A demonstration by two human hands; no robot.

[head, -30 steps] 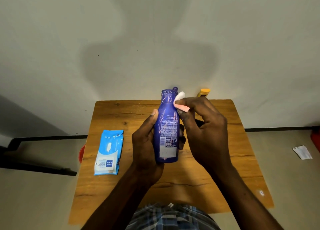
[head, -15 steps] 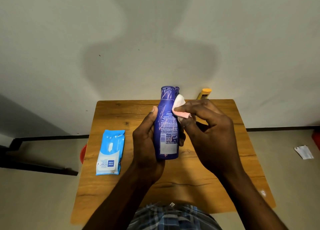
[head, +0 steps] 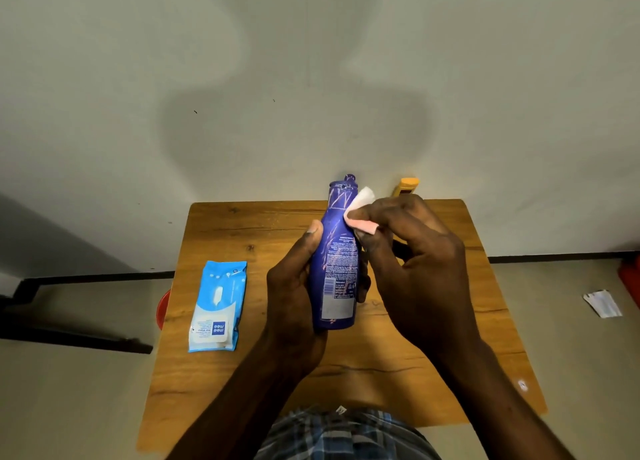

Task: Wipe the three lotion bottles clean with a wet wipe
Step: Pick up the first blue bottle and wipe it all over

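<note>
1. Blue lotion bottle [head: 337,269] was held upright above the desk [head: 433,383], label side toward the camera, between the two hands.
2. Left hand [head: 294,304] was wrapped around the bottle's lower body, thumb up its left side.
3. Right hand [head: 415,262] pinched a folded wet wipe [head: 362,210] against the bottle's upper right shoulder.
4. Wipes pack [head: 218,305] lay flat on the desk, well left of the left hand.
5. An orange-capped bottle [head: 405,187] showed just beyond the right hand's fingers.

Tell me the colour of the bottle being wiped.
Dark blue bottle with a lighter printed label, seen in the head view.
</note>
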